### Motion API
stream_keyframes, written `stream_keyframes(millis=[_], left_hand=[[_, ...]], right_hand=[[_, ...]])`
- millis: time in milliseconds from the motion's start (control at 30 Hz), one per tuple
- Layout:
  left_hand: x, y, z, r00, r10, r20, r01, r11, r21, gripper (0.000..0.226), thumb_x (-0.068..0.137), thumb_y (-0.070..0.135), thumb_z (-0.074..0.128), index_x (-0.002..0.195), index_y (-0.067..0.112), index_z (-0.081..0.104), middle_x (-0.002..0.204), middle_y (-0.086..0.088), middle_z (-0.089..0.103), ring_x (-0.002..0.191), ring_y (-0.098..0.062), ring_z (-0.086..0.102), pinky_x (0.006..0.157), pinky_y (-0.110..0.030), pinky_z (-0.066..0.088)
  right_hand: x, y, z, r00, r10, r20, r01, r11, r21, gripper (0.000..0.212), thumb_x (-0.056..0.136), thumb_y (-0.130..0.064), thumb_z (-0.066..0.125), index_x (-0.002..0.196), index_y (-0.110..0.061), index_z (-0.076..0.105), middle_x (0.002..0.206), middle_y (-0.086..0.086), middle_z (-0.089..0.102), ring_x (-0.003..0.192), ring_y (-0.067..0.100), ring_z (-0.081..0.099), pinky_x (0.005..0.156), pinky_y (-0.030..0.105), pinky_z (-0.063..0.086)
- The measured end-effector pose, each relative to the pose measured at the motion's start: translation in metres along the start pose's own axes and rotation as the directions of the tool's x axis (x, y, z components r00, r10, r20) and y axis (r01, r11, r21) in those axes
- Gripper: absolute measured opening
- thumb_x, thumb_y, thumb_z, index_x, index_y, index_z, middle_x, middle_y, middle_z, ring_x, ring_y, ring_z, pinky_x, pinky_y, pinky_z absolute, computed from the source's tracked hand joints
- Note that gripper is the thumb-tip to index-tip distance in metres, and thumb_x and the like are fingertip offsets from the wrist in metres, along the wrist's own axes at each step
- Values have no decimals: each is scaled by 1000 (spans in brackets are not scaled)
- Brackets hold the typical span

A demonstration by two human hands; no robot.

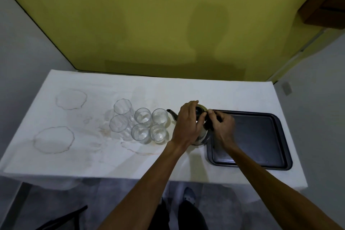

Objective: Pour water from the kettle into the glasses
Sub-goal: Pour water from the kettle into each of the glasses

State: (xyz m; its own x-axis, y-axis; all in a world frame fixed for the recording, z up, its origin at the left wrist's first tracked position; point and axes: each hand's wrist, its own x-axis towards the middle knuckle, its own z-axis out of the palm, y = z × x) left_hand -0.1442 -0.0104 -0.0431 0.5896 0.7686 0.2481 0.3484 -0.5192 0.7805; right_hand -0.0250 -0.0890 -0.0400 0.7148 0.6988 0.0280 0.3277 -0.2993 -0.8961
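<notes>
Looking down at the table [74, 84]: kettle [202, 136] sits right of centre, its base overlapping the near-left corner of the tray [261, 136], spout [171, 113] aimed left at the glasses [141, 123]. Six glasses, clustered tight just left of the spout, some touching. Four short ones look like they hold some water; can't tell for the two taller ones.

My left hand [187, 123] is cupped over the kettle top, fingers curled round the lid area. My right hand [222, 127] is closed narrow on something dark at the kettle's right side, probably the handle [207, 126], but it's blurred, so I can't confirm a full grip.

Handling, as I judge it:
- Kettle is metal, rigid, smooth, likely slippery. Weight depends on fill, which I can't see.
- Take it by the handle with the right hand. Left hand steadies the lid so it doesn't drop off on tilt.
- Glasses are fragile, light and easy to tip. Spout is thin, so the stream should be narrow.
- Cloth shows dried rings, so spills mark it.
</notes>
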Motion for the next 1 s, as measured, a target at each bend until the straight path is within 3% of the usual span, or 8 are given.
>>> stream_keyframes(millis=[100,233,333,500,800,1000], left_hand=[[-4,7,-1,999,-6,-43,7,1000,20,53,101,42,45,135,2,51,133,-15,57,124,-28,50,104,-40,46],[-15,13,1,994,-54,-93,51,998,-37,55,102,44,45,138,2,48,137,-15,54,128,-26,48,107,-36,43],[-26,12,2,989,-104,-106,93,990,-103,60,102,51,40,140,5,46,140,-14,51,131,-26,47,109,-35,41],[-40,6,5,980,-163,-116,141,974,-178,66,102,59,33,140,6,45,137,-12,52,127,-26,49,108,-35,41],[-47,-6,2,972,-226,-59,204,944,-258,52,102,44,41,140,8,42,133,-8,53,125,-22,51,106,-37,43],[-45,-7,-3,973,-225,-52,202,939,-279,47,102,43,42,137,11,44,130,-4,54,123,-17,52,105,-31,42]], right_hand=[[-1,0,-2,1000,-10,21,9,999,42,37,101,-24,65,74,-3,76,59,2,71,51,7,65,52,20,49],[2,1,-5,995,-69,74,67,997,34,45,95,-41,64,73,-4,75,60,5,72,55,20,71,50,39,58],[6,6,-7,986,-123,113,132,988,-78,53,94,-51,62,69,-6,73,57,4,72,54,23,71,52,49,56],[13,15,-5,971,-189,150,226,927,-298,62,91,-61,60,61,-6,64,51,7,63,49,25,62,49,46,48],[12,1,1,938,-289,191,343,847,-405,56,82,-50,64,48,-19,33,40,1,36,40,17,35,45,34,29],[14,-1,5,936,-298,187,351,826,-441,57,82,-55,59,47,-14,40,38,4,41,39,22,43,44,33,31]])
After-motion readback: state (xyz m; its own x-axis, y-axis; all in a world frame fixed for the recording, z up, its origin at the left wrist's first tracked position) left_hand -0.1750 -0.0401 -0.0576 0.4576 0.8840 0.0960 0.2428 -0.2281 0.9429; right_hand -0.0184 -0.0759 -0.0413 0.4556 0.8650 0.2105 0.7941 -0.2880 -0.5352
